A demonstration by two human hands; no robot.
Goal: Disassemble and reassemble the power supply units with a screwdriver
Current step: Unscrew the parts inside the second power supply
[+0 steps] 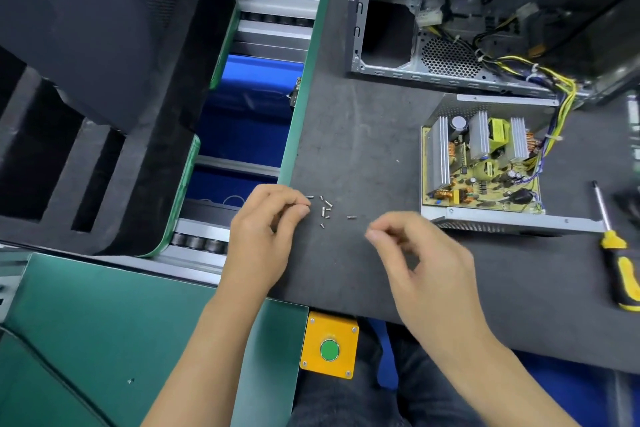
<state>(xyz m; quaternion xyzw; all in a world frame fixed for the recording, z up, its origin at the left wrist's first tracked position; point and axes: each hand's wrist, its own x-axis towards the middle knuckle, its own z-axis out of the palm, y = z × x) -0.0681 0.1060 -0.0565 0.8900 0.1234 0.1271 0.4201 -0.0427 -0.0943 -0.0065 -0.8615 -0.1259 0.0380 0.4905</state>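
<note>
Several small screws [325, 211] lie loose on the dark bench [346, 135], scattered just past the fingertips of our left hand [265, 232]. That hand rests with its thumb and forefinger pinched together at the near edge of the cluster, one screw right at the tips; whether it actually grasps that screw we cannot tell. One more screw [352, 217] lies a little apart, between our two hands.

Our right hand [426, 270] hangs above the bench with its fingers loosely curled, thumb and forefinger close together; the hand is blurred and we see nothing held in it.

Beyond our right hand and slightly to its outer side sits the open power supply unit [485, 166], its cover off, so the circuit board with heat sinks, coils and capacitors shows. A bundle of yellow and black wires [561, 104] runs from it to the computer case [450, 28] standing farther away.

Well to the right of our right hand lies the screwdriver [614, 253], yellow and black in the handle, its shaft pointing away from us, untouched.

Near our wrists, at the bench's front edge, a yellow box with a green button [329, 350] is mounted. To the left of our left hand we see green panels and black foam blocks [86, 80].
</note>
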